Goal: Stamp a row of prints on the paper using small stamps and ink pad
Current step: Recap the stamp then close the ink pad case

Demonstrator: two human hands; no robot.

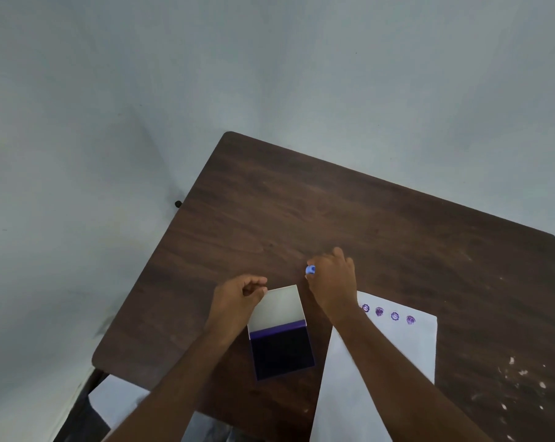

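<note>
A purple ink pad [281, 350] lies open on the brown table [333, 212], its white lid [277, 304] folded back. My left hand [237, 301] pinches the lid's far left corner. My right hand [333, 282] rests on the table just beyond the pad and holds a small blue stamp [310, 270] at its fingertips. A white sheet of paper [407, 346] lies to the right under my right forearm, with a row of several purple prints [387, 314] near its top edge.
White specks and smears [521, 381] mark the table's right front corner. A white object [116, 400] sits below the table's left front edge. The pale wall surrounds the table at the back and left.
</note>
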